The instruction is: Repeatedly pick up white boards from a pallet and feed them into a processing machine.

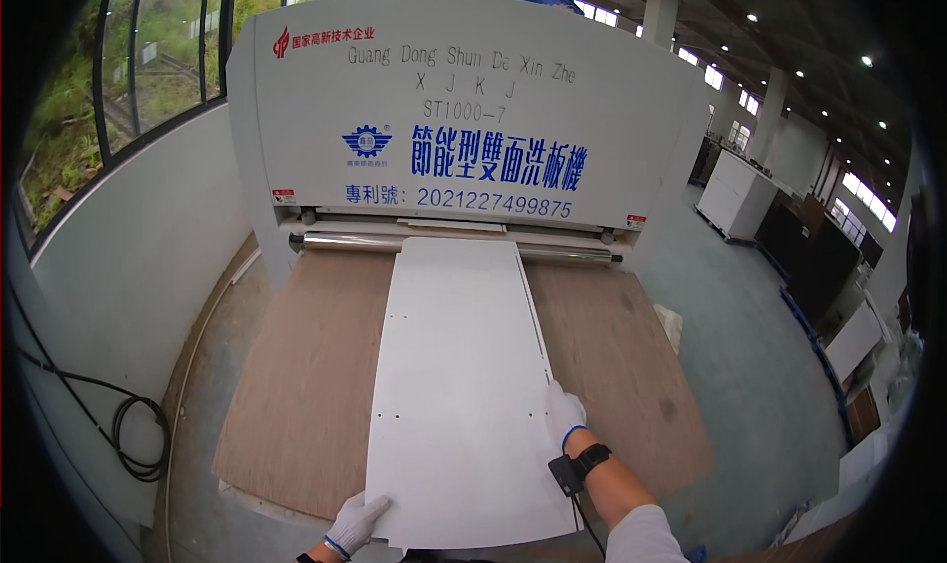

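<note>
A long white panel (459,386) with small holes near its edges lies lengthwise on a brown wooden board (286,386). Its far end reaches the shiny metal roller (360,242) of a big white machine. My left hand (357,522), in a white glove, grips the panel's near left edge, thumb on top. Farther along, at the right edge, my right hand (565,410) is also gloved and holds the panel's side; some of its fingers are hidden. A black device is strapped to my right wrist.
The white machine (473,100) stands across the far side, with a slot above the roller. On the left are a windowed wall and a coiled black cable (138,435). Large dark panels (804,252) and a white stack (735,196) stand across the grey floor at right.
</note>
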A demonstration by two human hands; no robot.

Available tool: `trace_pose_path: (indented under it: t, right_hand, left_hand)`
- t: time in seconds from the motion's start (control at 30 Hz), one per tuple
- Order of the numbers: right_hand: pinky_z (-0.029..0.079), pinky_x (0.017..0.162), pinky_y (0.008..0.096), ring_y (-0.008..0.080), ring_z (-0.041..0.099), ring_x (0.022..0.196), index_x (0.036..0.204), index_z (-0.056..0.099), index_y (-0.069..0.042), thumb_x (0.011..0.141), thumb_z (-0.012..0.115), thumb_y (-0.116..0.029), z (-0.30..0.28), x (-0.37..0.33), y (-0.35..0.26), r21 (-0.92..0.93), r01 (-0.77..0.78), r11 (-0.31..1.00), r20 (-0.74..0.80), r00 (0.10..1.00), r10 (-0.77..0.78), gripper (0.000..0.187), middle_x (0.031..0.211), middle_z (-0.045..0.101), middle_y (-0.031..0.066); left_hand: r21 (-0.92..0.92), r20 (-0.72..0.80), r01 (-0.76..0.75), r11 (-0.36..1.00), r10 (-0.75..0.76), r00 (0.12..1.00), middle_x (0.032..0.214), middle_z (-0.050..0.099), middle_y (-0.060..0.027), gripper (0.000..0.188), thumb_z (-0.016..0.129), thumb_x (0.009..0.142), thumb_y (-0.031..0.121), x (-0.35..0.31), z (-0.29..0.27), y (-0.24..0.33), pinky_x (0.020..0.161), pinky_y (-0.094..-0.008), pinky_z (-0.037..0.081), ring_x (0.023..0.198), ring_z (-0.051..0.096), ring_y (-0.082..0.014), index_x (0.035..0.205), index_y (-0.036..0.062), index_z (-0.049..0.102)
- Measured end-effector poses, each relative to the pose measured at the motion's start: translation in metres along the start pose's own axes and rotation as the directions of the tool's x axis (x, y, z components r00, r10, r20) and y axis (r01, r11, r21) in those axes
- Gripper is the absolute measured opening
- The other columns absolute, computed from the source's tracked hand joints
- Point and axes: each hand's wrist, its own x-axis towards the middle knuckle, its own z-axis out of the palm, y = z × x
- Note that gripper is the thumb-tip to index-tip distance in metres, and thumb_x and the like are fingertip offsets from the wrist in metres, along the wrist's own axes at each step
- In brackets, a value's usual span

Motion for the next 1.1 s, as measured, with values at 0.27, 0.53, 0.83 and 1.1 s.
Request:
trace_pose_path:
  t: [0.27,0.53,0.83,1.1]
  right_hand:
    - [0.048,0.085,0.0373,0.0271,0.062,0.098,0.11,0.06,0.006,0.094,0.042,-0.035,0.005,0.034,0.081,0.583,-0.116,0.804,0.36,0.924,-0.128,0.048,0.106,0.065,0.0177]
    - [0.057,0.067,0.0333,0.0217,0.067,0.084,0.116,0.054,0.001,0.098,0.042,-0.029,-0.027,-0.079,0.134,0.702,-0.528,0.478,0.625,0.778,-0.058,0.037,0.102,0.066,0.0135]
    - [0.055,0.06,0.0392,0.028,0.063,0.066,0.1,0.055,0.001,0.096,0.045,-0.028,0.003,-0.083,0.168,0.727,-0.686,0.04,0.677,0.705,-0.213,0.031,0.081,0.063,0.0163]
    - [0.054,0.058,0.0397,0.0281,0.06,0.062,0.095,0.053,0.0,0.093,0.051,-0.03,0.002,-0.076,0.134,0.785,-0.618,0.024,0.618,0.782,-0.083,0.031,0.076,0.06,0.0159]
  left_hand:
    - [-0.231,0.028,0.058,0.971,-0.053,0.998,0.102,0.062,-0.0104,0.039,0.052,0.094,0.026,0.01,0.011,0.038,0.077,-0.0315,0.052,0.089,0.062,-0.0192,0.116,-0.0061,0.052]
    - [-0.63,-0.018,0.059,0.774,-0.091,0.996,0.107,0.061,-0.0114,0.031,0.044,0.096,0.022,0.043,0.016,0.041,0.083,-0.0371,0.052,0.094,0.061,-0.0238,0.115,-0.0005,0.052]
    - [-0.793,-0.091,-0.11,0.6,0.062,0.994,0.111,0.06,-0.0137,0.03,0.039,0.095,0.018,0.083,0.005,0.021,0.096,-0.0386,0.044,0.102,0.058,-0.0273,0.113,-0.0033,0.052]
    - [-0.843,0.034,-0.045,0.537,0.136,0.99,0.112,0.06,-0.0148,0.032,0.036,0.094,0.016,0.093,0.007,0.032,0.096,-0.0381,0.044,0.106,0.057,-0.027,0.112,-0.0027,0.054]
